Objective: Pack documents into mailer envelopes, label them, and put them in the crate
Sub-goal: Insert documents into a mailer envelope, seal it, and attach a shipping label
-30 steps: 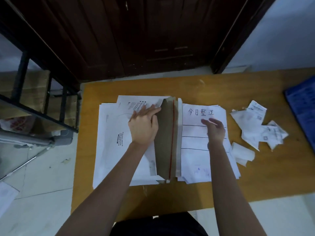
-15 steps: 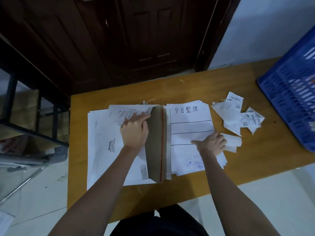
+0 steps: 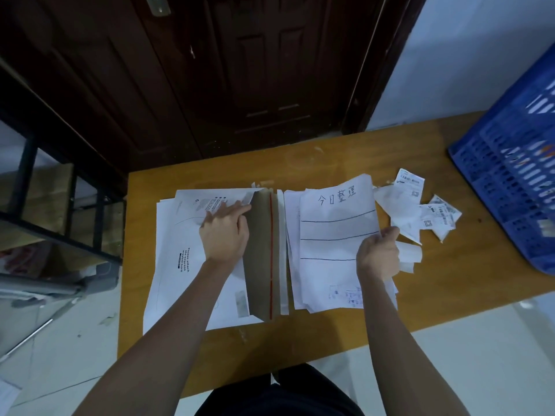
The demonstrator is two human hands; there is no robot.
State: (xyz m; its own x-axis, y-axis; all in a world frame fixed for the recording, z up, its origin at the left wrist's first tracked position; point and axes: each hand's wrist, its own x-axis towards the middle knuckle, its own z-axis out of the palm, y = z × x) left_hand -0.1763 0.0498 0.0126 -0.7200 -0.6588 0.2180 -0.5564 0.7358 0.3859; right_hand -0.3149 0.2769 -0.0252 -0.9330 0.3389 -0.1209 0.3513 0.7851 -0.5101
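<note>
The risk lies in the right hand (image 3: 379, 256): its thumb and fingers pinch the right edge of the top sheet (image 3: 338, 232), which tilts up off the document stack (image 3: 292, 265) near the tabletop's (image 3: 300, 340) middle; one thin sheet held by a single edge would likely buckle or crease if pushed toward the mailer (image 3: 262, 253) too fast, and a second sheet could cling and come along, so the envelope would get the wrong count; whether only one sheet is in the grip I cannot tell, since the hand hides the edge.

The mailer could also fall shut: the left hand (image 3: 224, 232) lies flat with straight fingers on the mailer pile (image 3: 180, 259) toward the left edge, fingertips against the raised brown flap with its red strip; nothing is curled round it, so if that hand shifts, the flap may drop over the mouth just as the sheet arrives; the pile beneath is loose and could slide.

The labels (image 3: 420, 205) lie scattered between the stack and the blue crate (image 3: 510, 181) at the right edge, just beside the right hand; a careless sweep of the wrist could drag one off or under the papers.

In my judgement the packing step has only begun; no mailer is labelled yet.
</note>
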